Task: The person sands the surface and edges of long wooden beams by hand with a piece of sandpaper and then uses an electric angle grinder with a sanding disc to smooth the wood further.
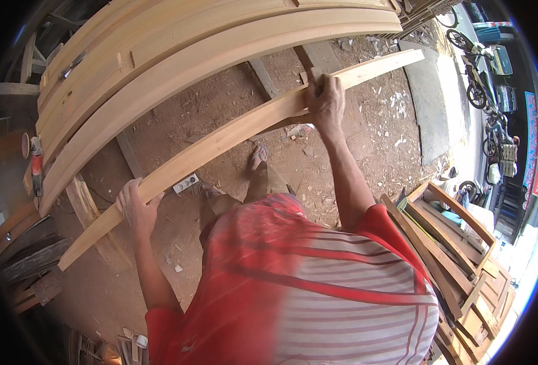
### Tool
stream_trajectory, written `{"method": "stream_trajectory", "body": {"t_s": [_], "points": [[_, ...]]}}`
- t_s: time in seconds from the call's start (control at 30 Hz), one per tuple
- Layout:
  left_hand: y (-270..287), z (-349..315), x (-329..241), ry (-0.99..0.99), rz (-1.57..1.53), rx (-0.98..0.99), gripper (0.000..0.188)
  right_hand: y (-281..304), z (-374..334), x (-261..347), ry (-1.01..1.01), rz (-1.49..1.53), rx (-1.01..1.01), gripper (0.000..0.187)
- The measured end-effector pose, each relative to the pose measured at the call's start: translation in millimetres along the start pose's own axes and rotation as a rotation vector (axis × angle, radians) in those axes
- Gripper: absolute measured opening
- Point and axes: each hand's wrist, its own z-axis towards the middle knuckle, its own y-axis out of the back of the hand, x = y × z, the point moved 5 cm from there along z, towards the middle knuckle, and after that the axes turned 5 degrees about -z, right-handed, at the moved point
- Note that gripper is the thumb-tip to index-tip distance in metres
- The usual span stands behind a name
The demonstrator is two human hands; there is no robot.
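Note:
A long, pale wooden plank (214, 134) runs slantwise in front of me, from low on the left to high on the right. My left hand (138, 207) is closed round it towards its near left end, thumb on the near side. Farther along, towards the far right end, my right hand (327, 104) is closed on the plank's edge with its fingers curled over the top. Something dark shows beside those fingers; I cannot make out what it is. Beyond the plank lie several wide, smooth boards (178, 67) side by side.
A red and grey power tool (36, 165) rests at the left end of the boards. On the dirt floor near my feet lies a white socket strip (185, 183). Wooden frames and offcuts (448, 243) are piled at right. Motorcycles (491, 137) stand beyond the paving.

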Motion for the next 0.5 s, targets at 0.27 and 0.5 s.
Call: {"method": "stream_trajectory", "body": {"t_s": [0.27, 0.5], "points": [[4, -2, -10, 0.021, 0.044, 0.035, 0.072, 14, 46, -94, 0.082, -0.038, 0.011, 0.021], [-2, 8, -11, 0.032, 0.103, 0.08, 0.073, 30, 114, -182, -0.259, -0.219, -0.071, 0.03]]}}
